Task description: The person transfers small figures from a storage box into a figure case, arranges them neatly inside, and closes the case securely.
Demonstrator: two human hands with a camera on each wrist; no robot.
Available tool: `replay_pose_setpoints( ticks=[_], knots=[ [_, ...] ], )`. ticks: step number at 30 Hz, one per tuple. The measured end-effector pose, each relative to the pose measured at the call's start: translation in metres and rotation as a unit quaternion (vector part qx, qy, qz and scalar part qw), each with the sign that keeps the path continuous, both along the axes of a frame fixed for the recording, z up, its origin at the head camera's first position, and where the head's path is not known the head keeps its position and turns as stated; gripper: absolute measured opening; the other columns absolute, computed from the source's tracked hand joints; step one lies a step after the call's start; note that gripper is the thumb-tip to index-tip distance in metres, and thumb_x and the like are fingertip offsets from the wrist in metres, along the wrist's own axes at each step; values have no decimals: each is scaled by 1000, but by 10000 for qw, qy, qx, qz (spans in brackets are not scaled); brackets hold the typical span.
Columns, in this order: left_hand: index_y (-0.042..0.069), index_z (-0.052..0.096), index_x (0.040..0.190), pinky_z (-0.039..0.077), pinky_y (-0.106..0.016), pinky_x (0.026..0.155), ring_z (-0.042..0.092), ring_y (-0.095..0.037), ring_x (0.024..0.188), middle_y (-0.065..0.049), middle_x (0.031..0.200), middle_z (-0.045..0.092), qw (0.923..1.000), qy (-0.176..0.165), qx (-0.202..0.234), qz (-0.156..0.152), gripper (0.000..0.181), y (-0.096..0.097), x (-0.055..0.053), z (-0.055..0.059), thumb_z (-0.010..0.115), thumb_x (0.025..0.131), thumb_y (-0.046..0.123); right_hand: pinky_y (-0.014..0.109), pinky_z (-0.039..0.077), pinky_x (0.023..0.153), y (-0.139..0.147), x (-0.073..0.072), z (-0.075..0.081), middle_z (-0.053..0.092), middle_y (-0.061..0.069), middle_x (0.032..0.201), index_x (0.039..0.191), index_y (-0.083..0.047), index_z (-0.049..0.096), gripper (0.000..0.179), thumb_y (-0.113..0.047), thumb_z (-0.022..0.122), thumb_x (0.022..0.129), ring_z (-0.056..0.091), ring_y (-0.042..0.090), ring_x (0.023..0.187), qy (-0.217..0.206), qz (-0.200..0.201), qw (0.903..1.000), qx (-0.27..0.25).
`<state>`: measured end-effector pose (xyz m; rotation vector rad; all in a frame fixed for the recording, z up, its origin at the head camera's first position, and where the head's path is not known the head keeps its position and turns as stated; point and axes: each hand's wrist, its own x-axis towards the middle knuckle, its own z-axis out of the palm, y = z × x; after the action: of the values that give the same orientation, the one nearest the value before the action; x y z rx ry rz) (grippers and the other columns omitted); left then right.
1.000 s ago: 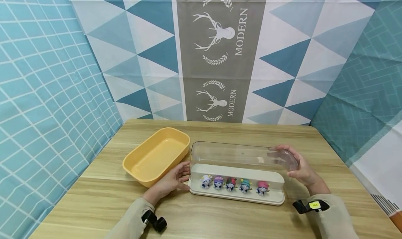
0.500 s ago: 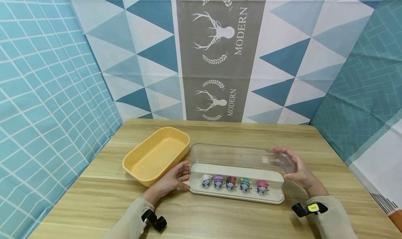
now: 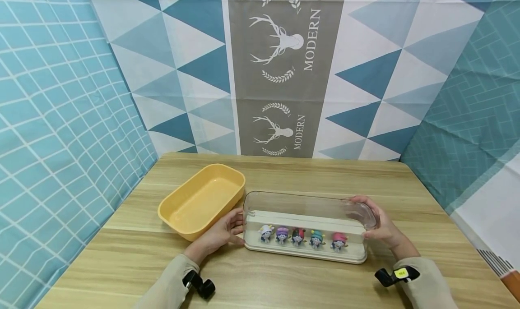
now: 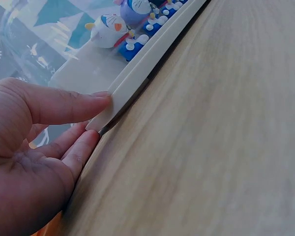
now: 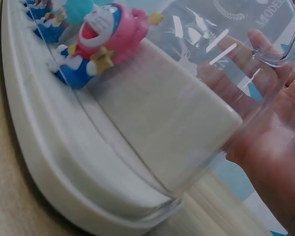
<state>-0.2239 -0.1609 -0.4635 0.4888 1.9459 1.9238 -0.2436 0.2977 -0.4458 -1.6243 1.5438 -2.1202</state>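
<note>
A long display case stands at the table's middle, made of a cream base (image 3: 304,255) and a clear cover (image 3: 300,202). Several small figurines (image 3: 298,237) with coloured hats stand in a row on the base, seen through the cover. My left hand (image 3: 220,231) pinches the base's left end; in the left wrist view the thumb (image 4: 64,104) lies on its edge with fingers beneath. My right hand (image 3: 386,228) holds the cover's right end, with fingers showing through the clear plastic (image 5: 221,64) in the right wrist view. The cover sits low over the base.
A yellow basin (image 3: 203,200) stands just left of the case, close to my left hand. The wooden table (image 3: 292,282) meets a patterned wall cloth (image 3: 280,92) at the back. Blue-tiled cloth (image 3: 61,133) hangs along the left.
My right hand has lowered the clear cover toward the base, so its front wall now comes down around the figurines. The left hand stays at the base's left end.
</note>
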Motion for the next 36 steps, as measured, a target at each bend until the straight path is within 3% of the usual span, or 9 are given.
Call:
replay_pose_setpoints(
  ticks=[7, 18, 26, 29, 33, 36],
  knots=[
    [-13, 13, 151, 45, -35, 102, 40, -40, 133, -37, 148, 28, 10000, -30, 12, 5, 96, 0, 0, 0, 64, 71, -29, 37, 41, 108, 0, 1, -3, 43, 20, 147, 139, 17, 32, 66, 3, 69, 87, 43, 27, 136, -22, -55, 10000, 51],
    [-15, 13, 150, 45, -36, 102, 42, -37, 130, -36, 144, 33, 9999, -1, -60, 105, 96, 0, 0, 1, 65, 71, -29, 37, 38, 110, 0, 2, -3, 42, 20, 148, 139, 17, 30, 72, 15, 68, 78, 42, 27, 136, -177, 136, 9997, 66],
    [-13, 16, 150, 47, -35, 100, 43, -36, 130, -35, 144, 34, 9999, -22, -35, 99, 95, 0, 0, -1, 65, 71, -29, 31, 37, 109, 7, 9, 5, 40, 13, 149, 141, 13, 29, 76, 11, 72, 78, 41, 21, 136, -262, -309, 9961, 779],
    [-13, 16, 150, 47, -35, 100, 43, -36, 129, -34, 144, 34, 9999, -38, -49, 93, 94, 0, 0, 0, 65, 71, -28, 28, 37, 108, 12, 13, 11, 41, 8, 149, 142, 11, 30, 80, 14, 71, 73, 41, 16, 136, -314, -775, 9873, 1353],
    [-12, 17, 150, 47, -35, 100, 43, -37, 130, -34, 145, 34, 9999, -81, -67, 116, 93, 1, 0, 0, 65, 72, -28, 19, 31, 104, 18, 18, 19, 42, 2, 150, 146, 6, 34, 86, 11, 72, 69, 37, 8, 136, -272, -1540, 9622, 2231],
    [-12, 17, 151, 46, -36, 102, 43, -37, 130, -34, 145, 34, 9998, -120, -77, 170, 94, 1, 0, 1, 65, 71, -28, 15, 24, 101, 19, 21, 25, 40, 2, 152, 148, 4, 35, 88, 7, 74, 69, 32, 5, 137, -152, -1878, 9458, 2645]
  ],
)
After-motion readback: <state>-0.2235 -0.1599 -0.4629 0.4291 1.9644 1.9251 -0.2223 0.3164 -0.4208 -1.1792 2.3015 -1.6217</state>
